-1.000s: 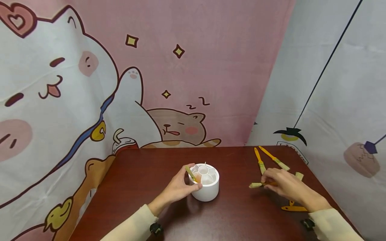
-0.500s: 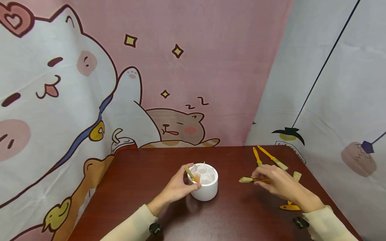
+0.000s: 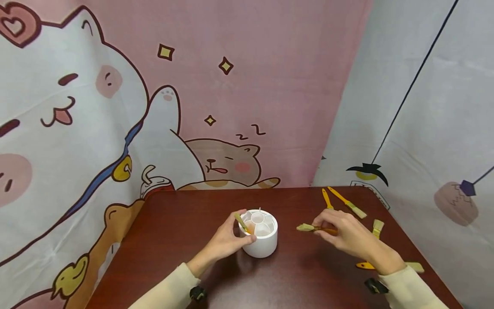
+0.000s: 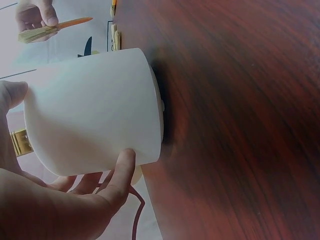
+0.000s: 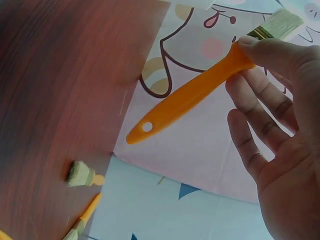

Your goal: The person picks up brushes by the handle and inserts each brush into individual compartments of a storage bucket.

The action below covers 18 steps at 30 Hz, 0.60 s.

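My left hand (image 3: 224,243) grips a white round container (image 3: 264,248) by its left side, thumb in front and fingers behind. Small compartments surround a central ring inside it. One paintbrush (image 3: 241,222) leans in the container, bristles up over the rim near my left hand. To the right of the container, my right hand (image 3: 345,230) holds another paintbrush (image 5: 187,100) above the table. Thumb and fingers pinch it near the ferrule in the right wrist view, where its orange handle shows. Its pale bristles point left toward the container in the head view.
More orange-handled brushes lie on the right of the dark red table (image 3: 185,214): one brush (image 3: 349,203) at the back corner, another brush (image 3: 377,228) beyond my right wrist, and a brush (image 3: 364,266) partly under my forearm. A cartoon-printed cloth (image 3: 293,107) hangs behind.
My right hand has lifted the paintbrush off the right-hand group and carried it left, closer to the container. My left hand keeps its hold on the container.
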Each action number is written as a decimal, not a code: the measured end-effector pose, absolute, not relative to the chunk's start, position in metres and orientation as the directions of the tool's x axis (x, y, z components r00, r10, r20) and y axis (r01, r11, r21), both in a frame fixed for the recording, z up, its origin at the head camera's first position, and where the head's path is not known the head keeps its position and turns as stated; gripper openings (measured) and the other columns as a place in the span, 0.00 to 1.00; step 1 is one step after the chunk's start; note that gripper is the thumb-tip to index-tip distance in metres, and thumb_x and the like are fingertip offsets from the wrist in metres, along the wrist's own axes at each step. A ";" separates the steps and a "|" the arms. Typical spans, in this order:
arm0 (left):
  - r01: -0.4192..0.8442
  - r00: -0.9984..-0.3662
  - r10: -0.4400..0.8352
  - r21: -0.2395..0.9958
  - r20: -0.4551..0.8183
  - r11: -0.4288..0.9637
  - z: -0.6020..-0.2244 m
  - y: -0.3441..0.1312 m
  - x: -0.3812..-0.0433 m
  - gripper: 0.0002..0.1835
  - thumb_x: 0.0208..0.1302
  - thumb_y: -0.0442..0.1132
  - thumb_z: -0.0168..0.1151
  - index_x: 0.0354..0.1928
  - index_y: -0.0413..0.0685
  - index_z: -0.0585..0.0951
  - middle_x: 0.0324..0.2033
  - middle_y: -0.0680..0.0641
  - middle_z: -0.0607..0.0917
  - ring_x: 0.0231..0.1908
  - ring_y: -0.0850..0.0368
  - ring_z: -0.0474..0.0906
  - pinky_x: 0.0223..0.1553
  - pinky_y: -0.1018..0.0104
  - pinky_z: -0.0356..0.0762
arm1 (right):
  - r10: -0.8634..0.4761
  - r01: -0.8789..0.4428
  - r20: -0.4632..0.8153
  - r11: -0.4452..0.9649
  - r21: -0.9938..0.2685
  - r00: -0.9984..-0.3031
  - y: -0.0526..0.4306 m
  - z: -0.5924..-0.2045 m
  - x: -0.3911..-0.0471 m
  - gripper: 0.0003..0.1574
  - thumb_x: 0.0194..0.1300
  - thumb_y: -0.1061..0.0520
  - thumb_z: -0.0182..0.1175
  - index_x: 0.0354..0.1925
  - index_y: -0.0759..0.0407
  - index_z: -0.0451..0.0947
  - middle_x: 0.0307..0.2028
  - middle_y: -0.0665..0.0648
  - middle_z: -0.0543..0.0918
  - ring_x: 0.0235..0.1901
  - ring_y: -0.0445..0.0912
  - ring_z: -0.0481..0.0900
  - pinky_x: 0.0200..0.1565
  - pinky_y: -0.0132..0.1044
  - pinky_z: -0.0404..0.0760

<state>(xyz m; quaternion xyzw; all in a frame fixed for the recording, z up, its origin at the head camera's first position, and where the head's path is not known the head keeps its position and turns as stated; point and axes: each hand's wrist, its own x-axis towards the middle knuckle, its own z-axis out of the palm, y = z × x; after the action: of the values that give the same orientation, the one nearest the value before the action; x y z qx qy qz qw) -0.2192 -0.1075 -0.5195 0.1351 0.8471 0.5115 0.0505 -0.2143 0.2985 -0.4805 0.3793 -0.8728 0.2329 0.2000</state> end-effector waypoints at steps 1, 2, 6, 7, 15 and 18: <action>0.179 -0.958 0.280 0.878 0.053 0.444 -0.519 -0.108 -0.219 0.52 0.64 0.52 0.86 0.87 0.50 0.71 0.71 0.39 0.88 0.65 0.45 0.89 0.68 0.40 0.85 | -0.565 -0.755 0.529 0.602 -0.260 -0.633 0.297 -0.480 -0.214 0.29 0.57 0.67 0.89 0.47 0.41 0.87 0.40 0.34 0.87 0.36 0.31 0.82 0.40 0.27 0.83; 0.179 -0.958 0.280 0.876 0.053 0.447 -0.519 -0.108 -0.219 0.52 0.64 0.52 0.86 0.87 0.50 0.71 0.71 0.39 0.88 0.65 0.45 0.88 0.67 0.40 0.85 | -0.562 -0.754 0.532 0.601 -0.263 -0.633 0.296 -0.479 -0.214 0.29 0.58 0.67 0.89 0.47 0.41 0.87 0.40 0.34 0.87 0.36 0.31 0.82 0.41 0.24 0.82; 0.181 -0.958 0.282 0.870 0.051 0.458 -0.517 -0.108 -0.219 0.53 0.65 0.52 0.86 0.87 0.49 0.70 0.71 0.39 0.88 0.65 0.45 0.88 0.67 0.40 0.84 | -0.557 -0.767 0.558 0.587 -0.260 -0.615 0.292 -0.476 -0.214 0.29 0.58 0.67 0.89 0.48 0.41 0.87 0.41 0.35 0.88 0.37 0.31 0.82 0.42 0.23 0.81; 0.180 -0.958 0.281 0.868 0.049 0.462 -0.517 -0.108 -0.219 0.53 0.65 0.53 0.86 0.87 0.49 0.71 0.71 0.39 0.88 0.65 0.45 0.88 0.67 0.40 0.84 | -0.556 -0.772 0.567 0.580 -0.259 -0.608 0.290 -0.475 -0.214 0.29 0.58 0.67 0.89 0.48 0.42 0.87 0.41 0.36 0.88 0.37 0.31 0.83 0.42 0.25 0.82; 0.175 -0.957 0.288 0.872 0.041 0.457 -0.517 -0.107 -0.217 0.52 0.65 0.52 0.86 0.87 0.50 0.71 0.71 0.39 0.88 0.66 0.45 0.88 0.68 0.40 0.84 | -0.557 -0.812 0.619 0.527 -0.252 -0.554 0.277 -0.470 -0.213 0.33 0.53 0.70 0.89 0.48 0.44 0.86 0.41 0.38 0.89 0.38 0.36 0.87 0.45 0.22 0.82; 0.174 -0.958 0.285 0.872 0.041 0.458 -0.515 -0.107 -0.218 0.52 0.65 0.53 0.86 0.87 0.51 0.71 0.70 0.39 0.88 0.65 0.45 0.88 0.68 0.40 0.85 | -0.555 -0.813 0.622 0.527 -0.250 -0.552 0.272 -0.466 -0.213 0.33 0.53 0.70 0.90 0.48 0.44 0.86 0.42 0.38 0.89 0.40 0.35 0.88 0.47 0.22 0.84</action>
<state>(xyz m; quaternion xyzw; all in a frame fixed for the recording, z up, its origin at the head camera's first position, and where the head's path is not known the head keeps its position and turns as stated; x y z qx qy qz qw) -0.2178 -0.1071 -0.5153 0.1346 0.8521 0.5027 0.0554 -0.2129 0.2720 -0.4662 0.4073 -0.8396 0.2661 0.2414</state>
